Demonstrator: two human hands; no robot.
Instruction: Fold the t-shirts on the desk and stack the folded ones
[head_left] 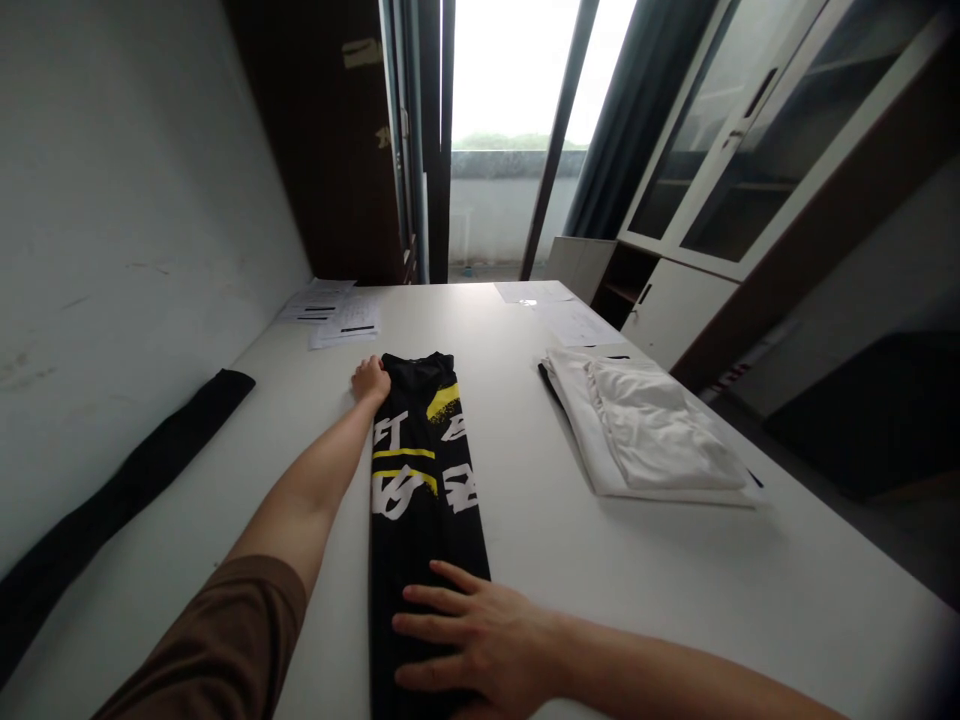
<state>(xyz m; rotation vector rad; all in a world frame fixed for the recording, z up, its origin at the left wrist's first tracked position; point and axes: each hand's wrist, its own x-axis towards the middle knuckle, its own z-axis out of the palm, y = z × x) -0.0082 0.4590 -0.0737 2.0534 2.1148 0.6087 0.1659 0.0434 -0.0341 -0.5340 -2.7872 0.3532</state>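
Note:
A black T-shirt (424, 540) with white lettering and yellow marks lies folded into a long narrow strip on the white table (540, 560). Its collar end points away from me. At the far left corner of the strip, my left hand (370, 380) has its fingers curled closed on the edge of the cloth. My right hand (484, 640) rests flat on the near part of the shirt, palm down with the fingers spread. The shirt's near end runs out of view at the bottom.
To the right lies a stack of folded white cloth (660, 425) with dark edges beneath. A rolled black cloth (142, 475) runs along the left wall. Papers (349, 318) lie at the far left, more sheets (566, 315) at the far right. A glass-door cabinet (720, 150) stands beyond.

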